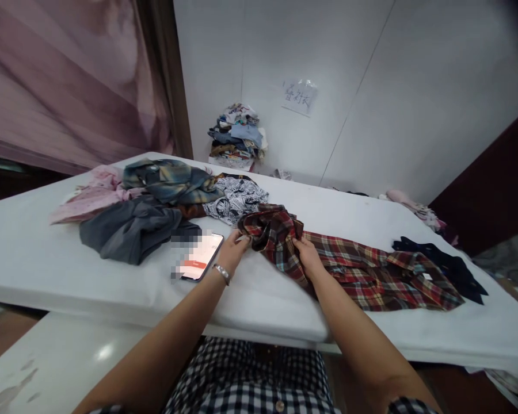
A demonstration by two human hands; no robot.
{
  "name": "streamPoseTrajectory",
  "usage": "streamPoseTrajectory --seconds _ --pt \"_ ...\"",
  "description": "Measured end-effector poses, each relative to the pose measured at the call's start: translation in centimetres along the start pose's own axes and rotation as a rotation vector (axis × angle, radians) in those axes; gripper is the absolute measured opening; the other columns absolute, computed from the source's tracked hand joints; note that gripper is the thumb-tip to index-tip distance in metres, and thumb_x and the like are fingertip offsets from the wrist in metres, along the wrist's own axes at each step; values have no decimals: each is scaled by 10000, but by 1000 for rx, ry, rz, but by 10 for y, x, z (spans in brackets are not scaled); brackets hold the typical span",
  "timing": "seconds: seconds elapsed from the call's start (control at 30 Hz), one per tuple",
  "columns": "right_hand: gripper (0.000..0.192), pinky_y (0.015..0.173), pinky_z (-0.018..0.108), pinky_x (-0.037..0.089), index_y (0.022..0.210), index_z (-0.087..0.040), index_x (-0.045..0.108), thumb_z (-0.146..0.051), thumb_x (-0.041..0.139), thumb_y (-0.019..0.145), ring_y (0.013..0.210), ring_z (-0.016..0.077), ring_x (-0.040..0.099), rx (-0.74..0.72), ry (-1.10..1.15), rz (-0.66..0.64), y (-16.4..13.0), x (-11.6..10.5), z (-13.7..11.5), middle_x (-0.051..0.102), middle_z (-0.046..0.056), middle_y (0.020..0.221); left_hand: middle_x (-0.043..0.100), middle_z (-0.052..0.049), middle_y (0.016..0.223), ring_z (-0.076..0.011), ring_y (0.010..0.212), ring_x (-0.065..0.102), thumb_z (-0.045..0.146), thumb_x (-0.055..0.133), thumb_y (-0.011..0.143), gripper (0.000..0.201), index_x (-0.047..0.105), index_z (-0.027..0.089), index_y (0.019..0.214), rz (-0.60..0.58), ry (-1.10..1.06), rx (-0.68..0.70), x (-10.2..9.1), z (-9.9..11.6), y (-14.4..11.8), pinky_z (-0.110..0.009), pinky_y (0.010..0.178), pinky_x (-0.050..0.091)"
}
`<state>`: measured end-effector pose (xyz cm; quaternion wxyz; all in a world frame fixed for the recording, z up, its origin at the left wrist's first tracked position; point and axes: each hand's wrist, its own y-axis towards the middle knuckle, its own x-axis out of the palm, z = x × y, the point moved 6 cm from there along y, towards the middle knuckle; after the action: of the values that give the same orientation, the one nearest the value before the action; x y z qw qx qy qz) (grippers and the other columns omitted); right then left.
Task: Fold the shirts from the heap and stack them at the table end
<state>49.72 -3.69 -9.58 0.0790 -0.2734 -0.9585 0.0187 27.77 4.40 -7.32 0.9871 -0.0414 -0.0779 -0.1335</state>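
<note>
A red and brown plaid shirt (366, 270) lies stretched along the white table, its collar end toward the right. Its left end is bunched up between my two hands. My left hand (233, 250) is closed on the edge of that bunch, thumb on top. My right hand (307, 256) grips the same cloth a little further right, thumb uppermost and the other fingers mostly hidden. Just left of my left hand rests a phone (201, 257) with a lit screen. Beyond the shirt's right end lies a dark navy garment (444, 267).
On the table's left side are a dark grey garment (129, 230), a pink one (97, 195), a blue-yellow plaid one (168, 178) and a black-and-white patterned one (237, 198). Behind the white table (250, 305) a clothes pile (237, 135) stands against the wall. Pink cloth (408, 207) sits at the far right edge.
</note>
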Motion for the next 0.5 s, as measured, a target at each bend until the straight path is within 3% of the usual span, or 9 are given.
streamPoseTrajectory --seconds 0.13,0.2,0.27,0.4,0.5 --pt "326 946 402 470 892 -200 719 -404 690 639 917 231 683 7 44 -31 -6 4 -2 753 35 905 611 -137 1216 -252 1078 581 508 595 771 548 555 157 1189 162 249 256 -15 10 -21 -408 902 468" --pt "328 942 406 472 891 -201 718 -411 690 641 901 230 685 3 43 -49 -6 7 -4 754 35 899 581 -148 1265 -271 1157 538 476 596 793 542 528 164 1231 194 508 472 -9 28 -34 -434 967 427" --pt "342 944 411 472 903 -202 716 -418 692 639 900 232 685 -8 37 -62 -4 10 -5 754 37 908 578 -147 1279 -297 1199 508 439 643 774 548 532 175 1241 146 800 629 7 40 -41 -454 1002 389" --pt "372 955 422 466 959 -192 712 -451 653 698 946 234 673 -77 -68 -75 -4 11 -9 748 48 967 677 -126 1068 -297 1021 595 285 596 808 270 658 177 1048 -29 1183 587 23 40 -27 -433 887 435" --pt "377 982 424 448 1051 -197 705 -449 568 806 1022 230 649 -248 -262 -131 -19 17 -27 730 46 1057 690 -105 944 -275 946 603 185 502 821 223 705 190 915 53 1179 576 4 54 -11 -406 840 452"
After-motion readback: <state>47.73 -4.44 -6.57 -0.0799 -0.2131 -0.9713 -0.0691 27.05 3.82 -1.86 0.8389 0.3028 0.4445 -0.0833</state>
